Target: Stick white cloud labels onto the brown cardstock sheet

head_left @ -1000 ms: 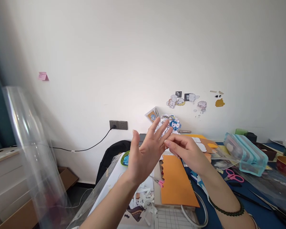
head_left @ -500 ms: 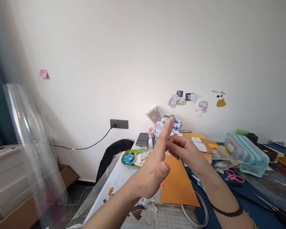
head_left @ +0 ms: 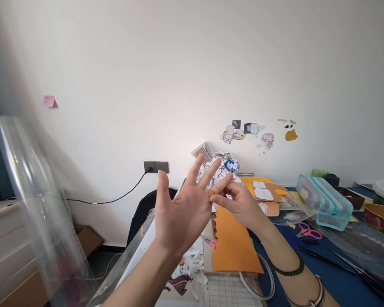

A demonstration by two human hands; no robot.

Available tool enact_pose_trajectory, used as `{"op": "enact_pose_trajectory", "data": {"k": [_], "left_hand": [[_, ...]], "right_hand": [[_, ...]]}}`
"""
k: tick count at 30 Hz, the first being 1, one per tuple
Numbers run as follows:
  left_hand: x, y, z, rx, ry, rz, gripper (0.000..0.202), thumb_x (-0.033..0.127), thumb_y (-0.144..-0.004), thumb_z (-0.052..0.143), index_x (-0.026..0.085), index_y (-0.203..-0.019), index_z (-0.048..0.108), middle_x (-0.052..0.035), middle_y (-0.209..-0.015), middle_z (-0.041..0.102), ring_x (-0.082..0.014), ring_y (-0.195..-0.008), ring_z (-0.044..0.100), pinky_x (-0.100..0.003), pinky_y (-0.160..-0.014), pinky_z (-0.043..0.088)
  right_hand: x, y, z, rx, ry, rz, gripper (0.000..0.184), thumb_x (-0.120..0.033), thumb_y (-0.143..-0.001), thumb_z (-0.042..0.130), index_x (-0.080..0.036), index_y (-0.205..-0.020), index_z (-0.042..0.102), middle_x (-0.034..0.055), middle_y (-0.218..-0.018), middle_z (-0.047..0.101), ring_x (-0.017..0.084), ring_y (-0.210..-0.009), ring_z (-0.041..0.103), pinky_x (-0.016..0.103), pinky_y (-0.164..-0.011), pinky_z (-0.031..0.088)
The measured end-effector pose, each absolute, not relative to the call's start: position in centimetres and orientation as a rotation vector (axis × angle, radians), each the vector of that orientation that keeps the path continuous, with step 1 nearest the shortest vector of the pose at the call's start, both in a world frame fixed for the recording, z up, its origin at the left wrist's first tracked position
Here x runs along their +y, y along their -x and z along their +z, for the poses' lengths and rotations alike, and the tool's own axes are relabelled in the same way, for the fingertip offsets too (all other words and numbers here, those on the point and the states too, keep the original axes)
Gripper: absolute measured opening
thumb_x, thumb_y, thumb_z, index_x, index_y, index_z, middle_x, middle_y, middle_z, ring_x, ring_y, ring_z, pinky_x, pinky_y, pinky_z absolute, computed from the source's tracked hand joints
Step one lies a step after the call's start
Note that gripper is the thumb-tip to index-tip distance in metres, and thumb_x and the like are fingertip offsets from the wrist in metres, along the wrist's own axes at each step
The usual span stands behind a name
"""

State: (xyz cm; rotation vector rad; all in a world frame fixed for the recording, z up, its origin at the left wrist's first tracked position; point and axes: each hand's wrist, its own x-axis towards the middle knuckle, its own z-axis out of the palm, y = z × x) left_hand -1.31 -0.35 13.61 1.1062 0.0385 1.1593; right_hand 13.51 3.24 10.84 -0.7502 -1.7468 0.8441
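Observation:
My left hand (head_left: 185, 209) is raised with the palm towards me and the fingers spread. Between the thumb and index finger of my right hand (head_left: 238, 200) is a small orange-brown disc (head_left: 211, 193). It lies against the lower part of my left hand's outer fingers. Whether it is paper cannot be made out. Below the hands lies a plain orange sheet (head_left: 237, 243) on the table. Left of the sheet, pink-handled scissors (head_left: 213, 243) show in part among white paper scraps (head_left: 195, 273).
Right of my arm are another pair of pink scissors (head_left: 309, 231), black tweezers (head_left: 326, 260) and a clear teal-edged box (head_left: 326, 202). Paper cut-outs (head_left: 263, 192) lie at the back. A clear plastic roll (head_left: 25, 196) stands at left. A white cable (head_left: 269, 281) loops beside the sheet.
My left hand has turned from edge-on to palm towards me, with its fingers spread. The disc now shows at my right fingertips. The view has shifted slightly right.

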Motion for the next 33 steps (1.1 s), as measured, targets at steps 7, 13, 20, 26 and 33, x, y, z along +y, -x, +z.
{"op": "enact_pose_trajectory", "data": {"k": [7, 13, 20, 26, 33], "left_hand": [[-0.5, 1.6, 14.1, 0.062, -1.030, 1.155, 0.082, 0.077, -0.082, 0.021, 0.029, -0.147, 0.026, -0.0058, -0.154, 0.031, -0.0352, -0.135, 0.038, -0.047, -0.113, 0.020], [-0.5, 1.5, 14.0, 0.110, -1.063, 1.137, 0.083, 0.080, -0.080, 0.022, 0.030, -0.146, 0.029, -0.0027, -0.155, 0.029, -0.0338, -0.137, 0.034, -0.048, -0.114, 0.022], [-0.4, 1.6, 14.0, 0.109, -0.988, 1.113, 0.080, 0.077, -0.081, 0.028, 0.027, -0.143, 0.035, -0.0039, -0.153, 0.034, -0.0296, -0.144, 0.019, -0.045, -0.115, 0.020], [-0.3, 1.9, 14.3, 0.036, -0.894, 1.044, 0.080, 0.071, -0.085, 0.031, 0.020, -0.146, 0.027, -0.0121, -0.151, 0.036, -0.0341, -0.139, 0.031, -0.048, -0.110, 0.029], [0.3, 2.2, 14.0, -0.005, -0.915, 0.902, 0.085, 0.071, -0.086, 0.025, 0.008, -0.141, 0.036, -0.0216, -0.138, 0.049, -0.0337, -0.136, 0.034, -0.045, -0.105, 0.032]], "right_hand": [[3.0, -16.1, 12.0, -1.823, 0.839, 0.695, 0.023, -0.043, -0.083, 0.063, -0.021, -0.091, 0.060, -0.0007, -0.074, 0.052, 0.014, -0.068, 0.047, 0.029, -0.062, 0.041], [1.1, -15.0, 12.8, -1.782, 0.719, 0.095, 0.012, -0.027, -0.086, 0.060, -0.026, -0.098, 0.060, 0.0050, -0.103, 0.056, 0.021, -0.097, 0.053, 0.039, -0.085, 0.045], [0.3, -13.4, 12.4, -1.826, 0.703, 0.124, 0.008, -0.019, -0.086, 0.060, -0.025, -0.082, 0.064, 0.0040, -0.099, 0.057, 0.019, -0.095, 0.055, 0.033, -0.073, 0.048], [-0.8, -14.1, 12.9, -1.882, 0.620, 0.154, 0.009, -0.020, -0.084, 0.064, -0.028, -0.081, 0.065, 0.0029, -0.102, 0.056, 0.020, -0.101, 0.054, 0.037, -0.083, 0.049], [-2.5, -15.5, 13.7, -1.905, 0.594, 0.285, 0.009, -0.021, -0.086, 0.063, -0.029, -0.082, 0.064, 0.0044, -0.115, 0.055, 0.026, -0.118, 0.047, 0.046, -0.098, 0.044]]}}
